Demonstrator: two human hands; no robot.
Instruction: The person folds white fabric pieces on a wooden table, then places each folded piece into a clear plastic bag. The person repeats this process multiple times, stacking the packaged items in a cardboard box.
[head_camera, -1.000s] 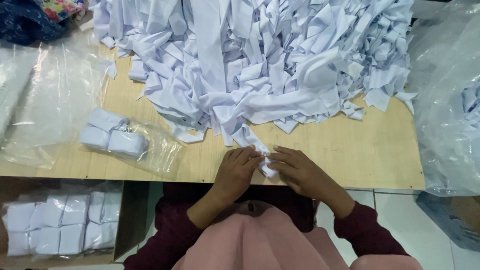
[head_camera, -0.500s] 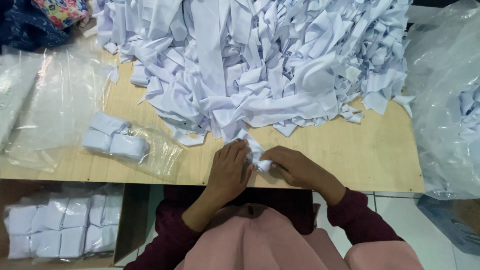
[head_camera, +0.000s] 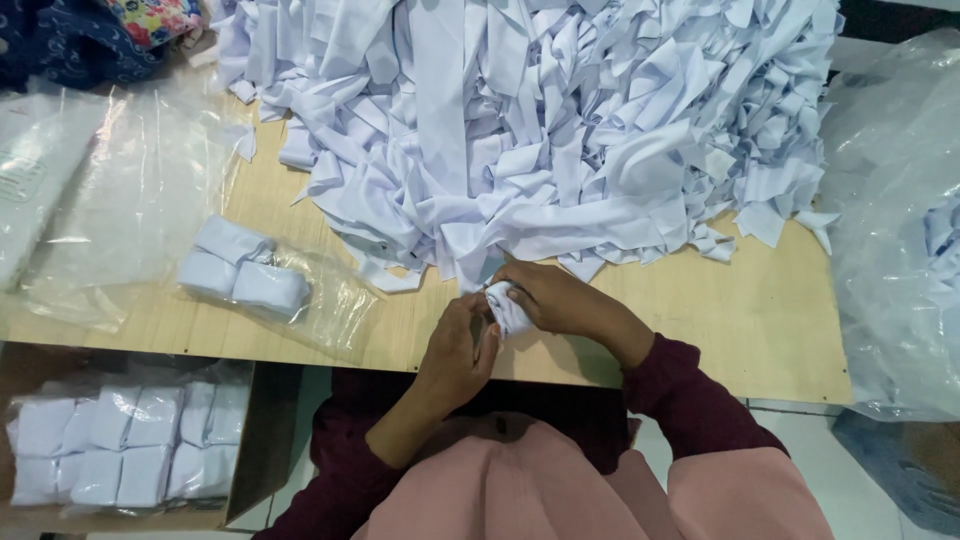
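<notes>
The head camera looks down at my two hands, which are together at the near edge of the wooden table (head_camera: 740, 320). My left hand (head_camera: 455, 350) and my right hand (head_camera: 560, 300) are both closed around one small white strip of cloth (head_camera: 508, 308), bunched up between my fingers; it is held just above the table edge, a little in front of the big pile of white strips (head_camera: 540, 130). I think the cloth is folded or rolled into a small bundle, but my fingers cover most of it, so I cannot say this for sure. The pile fills the far part of the table, and its nearest strips lie just beside my right hand. To my left, on the table, there is a clear plastic bag (head_camera: 330, 300) with some folded white bundles (head_camera: 240, 270) inside. Further left a sheet of clear plastic (head_camera: 130, 200) lies flat. Below the table on the left, more packed white bundles (head_camera: 120, 445) are in rows. On my right there is a big clear plastic sack (head_camera: 890, 230).
</notes>
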